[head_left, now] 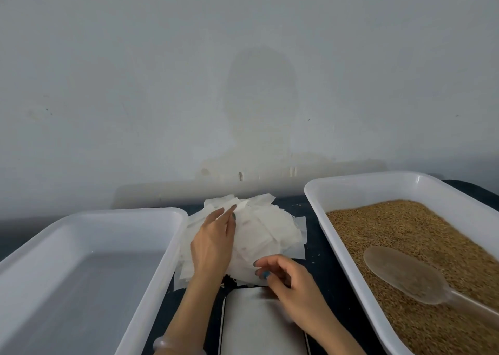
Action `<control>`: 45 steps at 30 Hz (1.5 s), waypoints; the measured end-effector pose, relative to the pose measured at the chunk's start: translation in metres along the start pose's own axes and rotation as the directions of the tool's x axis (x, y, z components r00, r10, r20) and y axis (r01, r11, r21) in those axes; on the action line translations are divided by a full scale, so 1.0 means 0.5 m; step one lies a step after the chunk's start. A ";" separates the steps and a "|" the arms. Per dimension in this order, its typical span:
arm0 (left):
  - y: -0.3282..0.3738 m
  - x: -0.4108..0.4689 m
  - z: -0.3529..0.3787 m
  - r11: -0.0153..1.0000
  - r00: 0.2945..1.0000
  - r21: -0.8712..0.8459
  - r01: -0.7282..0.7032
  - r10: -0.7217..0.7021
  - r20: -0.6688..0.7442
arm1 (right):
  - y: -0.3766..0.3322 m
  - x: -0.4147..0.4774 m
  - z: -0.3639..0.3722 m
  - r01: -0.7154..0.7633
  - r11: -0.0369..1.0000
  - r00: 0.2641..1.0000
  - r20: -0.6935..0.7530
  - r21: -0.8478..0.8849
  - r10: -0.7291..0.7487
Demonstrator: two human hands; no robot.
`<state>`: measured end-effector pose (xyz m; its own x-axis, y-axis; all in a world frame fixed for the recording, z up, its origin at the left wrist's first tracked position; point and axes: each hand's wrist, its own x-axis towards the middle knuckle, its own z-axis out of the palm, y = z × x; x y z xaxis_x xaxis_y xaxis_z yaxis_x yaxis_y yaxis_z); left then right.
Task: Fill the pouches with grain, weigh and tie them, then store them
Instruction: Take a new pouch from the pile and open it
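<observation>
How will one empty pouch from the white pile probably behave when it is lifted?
Probably floppy and very light: the pouches look thin, flat and slightly translucent. Neighbours may slide or come along, since they lie loosely criss-crossed under the left hand. They seem unlikely to roll.

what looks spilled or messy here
A few loose grains lie on the dark table beside the grain tray, outside it, so they look spilled. The pouches sit in a loose, fanned heap, not a neat stack. The wall behind has a large discoloured patch.
</observation>
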<state>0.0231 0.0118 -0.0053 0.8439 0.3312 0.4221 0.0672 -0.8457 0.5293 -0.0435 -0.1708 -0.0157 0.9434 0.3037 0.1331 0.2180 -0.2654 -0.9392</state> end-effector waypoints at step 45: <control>0.067 -0.157 -0.062 0.813 0.772 -0.277 -0.512 0.577 0.268 | -0.024 -0.005 -0.045 -0.193 0.924 0.978 -0.005 0.331 0.207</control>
<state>-0.0573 -0.0295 0.0020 0.8326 -0.3440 0.4341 -0.5245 -0.7414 0.4186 -0.0431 -0.1891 0.0025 0.9694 0.2375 -0.0623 -0.0639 -0.0010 -0.9980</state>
